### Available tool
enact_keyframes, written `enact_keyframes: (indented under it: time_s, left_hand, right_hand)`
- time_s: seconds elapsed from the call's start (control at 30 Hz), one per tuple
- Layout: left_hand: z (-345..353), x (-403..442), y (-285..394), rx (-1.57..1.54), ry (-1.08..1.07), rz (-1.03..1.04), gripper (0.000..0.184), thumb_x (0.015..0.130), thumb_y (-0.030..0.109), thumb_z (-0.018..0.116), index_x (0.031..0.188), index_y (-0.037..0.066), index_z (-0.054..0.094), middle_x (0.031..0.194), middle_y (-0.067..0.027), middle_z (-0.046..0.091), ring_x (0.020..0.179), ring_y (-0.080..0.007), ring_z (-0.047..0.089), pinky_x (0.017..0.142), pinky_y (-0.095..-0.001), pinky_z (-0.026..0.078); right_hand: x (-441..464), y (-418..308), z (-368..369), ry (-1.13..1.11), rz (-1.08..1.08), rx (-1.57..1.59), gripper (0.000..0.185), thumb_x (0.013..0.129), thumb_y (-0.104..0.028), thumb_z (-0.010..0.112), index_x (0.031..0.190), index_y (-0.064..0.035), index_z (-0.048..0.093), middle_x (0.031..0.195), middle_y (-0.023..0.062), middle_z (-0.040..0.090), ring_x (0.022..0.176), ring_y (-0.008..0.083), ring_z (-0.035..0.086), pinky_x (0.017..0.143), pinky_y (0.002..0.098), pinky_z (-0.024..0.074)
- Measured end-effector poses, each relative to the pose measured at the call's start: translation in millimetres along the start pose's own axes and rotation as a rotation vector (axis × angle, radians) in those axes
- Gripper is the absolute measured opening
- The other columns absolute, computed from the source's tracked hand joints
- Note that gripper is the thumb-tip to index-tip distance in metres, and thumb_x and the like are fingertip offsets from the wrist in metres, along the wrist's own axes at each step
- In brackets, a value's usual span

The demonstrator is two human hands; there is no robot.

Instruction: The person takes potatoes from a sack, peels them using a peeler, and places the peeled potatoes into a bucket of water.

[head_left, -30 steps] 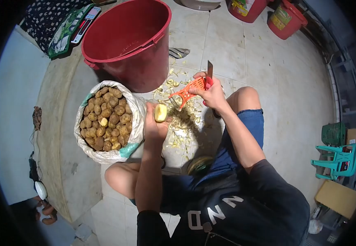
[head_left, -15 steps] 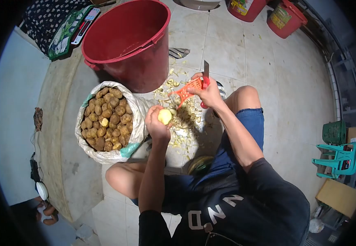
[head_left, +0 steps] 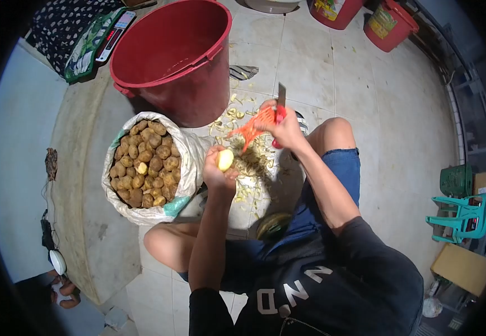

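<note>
1. The left hand (head_left: 212, 175) is curled around a peeled potato (head_left: 225, 160), fingers clamped on it, pale flesh facing up.
2. The right hand (head_left: 289, 132) grips an orange peeler (head_left: 261, 124) together with a red-handled knife (head_left: 281, 98), its blade pointing away from the body.
3. From where I stand, the peeler lies beyond the potato and to its right, near but apart, its forked end slanting back toward it.
4. The potato's long axis runs roughly away from the body, leaning slightly right, across the peeler's slant.
5. The left hand is nearer the potato sack (head_left: 188, 150); the right reaches farther out, above scattered peelings (head_left: 262, 163).
</note>
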State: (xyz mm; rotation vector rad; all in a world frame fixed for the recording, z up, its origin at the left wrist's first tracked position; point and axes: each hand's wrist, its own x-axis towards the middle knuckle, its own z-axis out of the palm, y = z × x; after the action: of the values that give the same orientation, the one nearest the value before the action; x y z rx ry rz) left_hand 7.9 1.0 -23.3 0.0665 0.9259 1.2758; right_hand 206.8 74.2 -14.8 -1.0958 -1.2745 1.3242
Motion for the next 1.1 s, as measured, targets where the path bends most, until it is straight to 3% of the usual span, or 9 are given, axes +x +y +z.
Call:
enact_keyframes:
  time_s: [0.23, 0.33, 0.47, 0.57, 0.63, 0.73, 0.9, 0.93, 1.1]
  left_hand:
    - [-6, -1, 4, -0.03, -0.068, -0.022, 0.017, 0.091, 0.021, 0.036, 0.094, 0.014, 0.051, 0.06, -0.0034, 0.045, 0.037, -0.0091, 0.027, 0.04, -0.0248, 0.024]
    - [3, 1, -2, 0.013, -0.003, 0.01, 0.017, 0.091, 0.018, 0.035, 0.095, 0.013, 0.051, 0.061, -0.0009, 0.046, 0.038, -0.0088, 0.027, 0.041, -0.0245, 0.024]
    - [-3, -3, 1, 0.026, -0.049, 0.115, 0.014, 0.088, 0.016, 0.041, 0.094, 0.012, 0.053, 0.072, -0.0003, 0.053, 0.053, -0.0092, 0.046, 0.038, -0.0214, 0.027]
    - [-5, -1, 0, 0.019, -0.095, 0.056, 0.015, 0.087, 0.017, 0.04, 0.092, 0.012, 0.054, 0.074, -0.0002, 0.055, 0.057, -0.0087, 0.048, 0.039, -0.0216, 0.03]
    - [9, -6, -5, 0.203, 0.037, 0.297, 0.017, 0.087, 0.017, 0.039, 0.091, 0.012, 0.055, 0.076, -0.0007, 0.056, 0.061, -0.0083, 0.05, 0.04, -0.0213, 0.032]
    - [7, -10, 2, 0.243, 0.054, 0.216, 0.018, 0.086, 0.018, 0.039, 0.09, 0.01, 0.055, 0.078, -0.0019, 0.057, 0.063, -0.0099, 0.053, 0.047, -0.0222, 0.038]
    - [3, 0, -10, 0.306, -0.007, 0.472, 0.018, 0.089, 0.011, 0.037, 0.092, 0.007, 0.054, 0.076, -0.0039, 0.055, 0.059, -0.0111, 0.051, 0.042, -0.0239, 0.036]
    - [-2, 1, -12, 0.309, -0.008, 0.47, 0.018, 0.089, 0.011, 0.037, 0.092, 0.007, 0.054, 0.076, -0.0039, 0.055, 0.059, -0.0111, 0.051, 0.042, -0.0239, 0.036]
    - [-18, 6, -1, -0.057, -0.406, -0.047, 0.021, 0.092, 0.018, 0.035, 0.098, 0.007, 0.052, 0.07, -0.0043, 0.052, 0.051, -0.0123, 0.046, 0.042, -0.026, 0.035]
  right_hand:
    - [1, -18, -4, 0.117, -0.07, -0.052, 0.038, 0.075, -0.003, 0.081, 0.103, -0.0013, 0.056, 0.089, 0.0045, 0.063, 0.08, 0.0109, 0.062, 0.076, 0.0261, 0.0522]
    - [-22, -25, 25, -0.176, -0.186, -0.112, 0.038, 0.075, -0.003, 0.081, 0.103, -0.0003, 0.055, 0.089, 0.0048, 0.064, 0.081, 0.0117, 0.063, 0.075, 0.0261, 0.0527]
    - [1, -4, 0, 0.077, 0.036, 0.064, 0.039, 0.074, -0.011, 0.084, 0.101, -0.0024, 0.058, 0.087, 0.0005, 0.06, 0.083, 0.008, 0.056, 0.076, 0.0256, 0.046]
    - [-21, -32, 19, -0.056, -0.101, -0.091, 0.043, 0.072, -0.009, 0.084, 0.106, -0.0029, 0.058, 0.089, 0.0009, 0.059, 0.083, 0.0084, 0.055, 0.076, 0.0258, 0.046]
    - [-23, -26, 25, -0.115, -0.183, -0.218, 0.047, 0.073, -0.005, 0.083, 0.111, -0.0022, 0.056, 0.089, 0.0023, 0.059, 0.081, 0.008, 0.056, 0.073, 0.0253, 0.0476]
    - [2, -14, 0, 0.074, 0.036, 0.028, 0.041, 0.072, -0.007, 0.084, 0.102, 0.0001, 0.058, 0.093, 0.0034, 0.063, 0.089, 0.0081, 0.058, 0.079, 0.0256, 0.0496]
    - [-12, -21, 11, -0.065, -0.207, -0.354, 0.047, 0.069, -0.013, 0.087, 0.106, -0.0019, 0.059, 0.089, 0.0004, 0.062, 0.08, 0.0084, 0.057, 0.073, 0.0267, 0.0485]
    - [0, -6, 1, 0.02, -0.082, -0.076, 0.047, 0.07, -0.012, 0.087, 0.106, -0.0021, 0.059, 0.087, 0.0006, 0.062, 0.075, 0.0078, 0.056, 0.068, 0.0256, 0.048]
    - [1, -8, -14, 0.104, -0.029, -0.168, 0.042, 0.072, -0.009, 0.085, 0.104, -0.0019, 0.058, 0.081, -0.0001, 0.062, 0.072, 0.0071, 0.055, 0.065, 0.0253, 0.0476]
